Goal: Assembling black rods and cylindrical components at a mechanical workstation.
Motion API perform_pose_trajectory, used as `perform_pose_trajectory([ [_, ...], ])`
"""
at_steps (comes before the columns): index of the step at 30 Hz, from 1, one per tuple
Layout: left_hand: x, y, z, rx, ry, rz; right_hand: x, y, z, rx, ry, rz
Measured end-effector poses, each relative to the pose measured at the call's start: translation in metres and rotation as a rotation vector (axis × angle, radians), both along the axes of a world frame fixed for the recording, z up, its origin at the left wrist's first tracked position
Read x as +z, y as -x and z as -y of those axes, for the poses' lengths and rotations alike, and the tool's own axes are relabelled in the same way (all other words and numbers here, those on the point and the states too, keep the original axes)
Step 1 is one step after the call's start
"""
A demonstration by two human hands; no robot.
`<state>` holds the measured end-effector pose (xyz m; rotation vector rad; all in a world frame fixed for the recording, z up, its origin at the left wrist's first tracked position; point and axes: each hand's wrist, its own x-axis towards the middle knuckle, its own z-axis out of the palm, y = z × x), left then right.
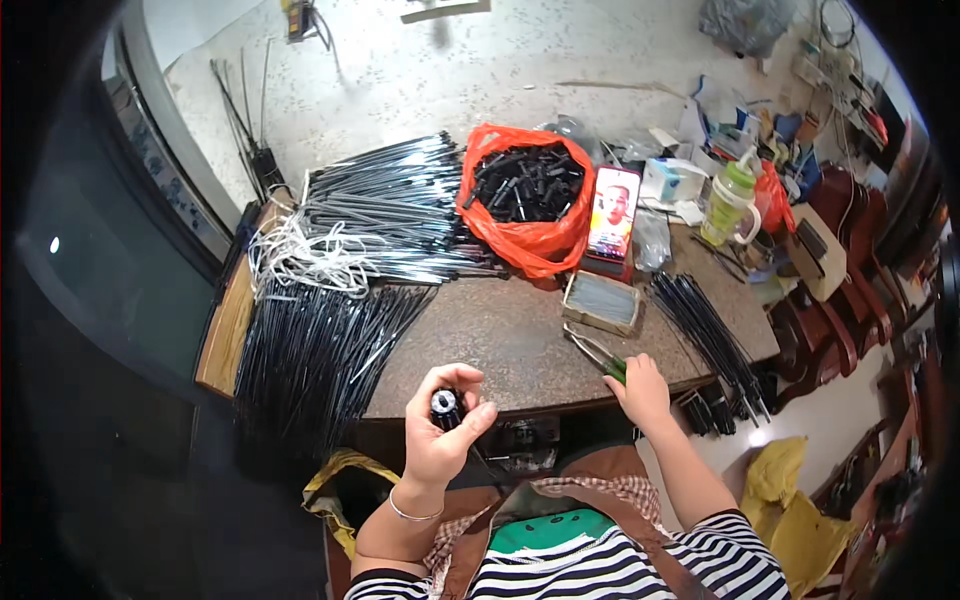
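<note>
My left hand (440,432) is closed around a black cylinder (446,404) with a silver, holed end facing up, just off the table's front edge. Farther right, my right hand (645,390) grips tweezers (598,352) with a green grip. Their two metal arms point away to the left, toward a small open box (637,326) of thin grey pins. The palm side of my right hand is hidden.
Black rods (320,350) and silvery rods (390,205) lie piled at the left beside white ties (315,262). Behind stand a red bag (540,262) of black parts and a phone (612,215). At the right are more rods (705,335) and a green-topped bottle (731,200).
</note>
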<state>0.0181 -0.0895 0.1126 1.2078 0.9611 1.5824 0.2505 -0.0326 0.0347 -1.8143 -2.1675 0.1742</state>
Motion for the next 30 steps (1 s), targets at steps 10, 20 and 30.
perform_pose_trajectory([
  [10,0.032,0.021,-0.016,0.066,-0.226,0.420,-0.008,-0.010,-0.004,-0.029,-0.242,0.215],
  [20,0.025,-0.016,-0.041,-0.412,-0.610,0.418,0.074,0.046,-0.021,0.058,0.596,-2.110],
  [30,0.036,-0.024,-0.056,-0.164,-0.369,-0.286,0.108,0.055,-0.007,0.656,-0.220,-0.744],
])
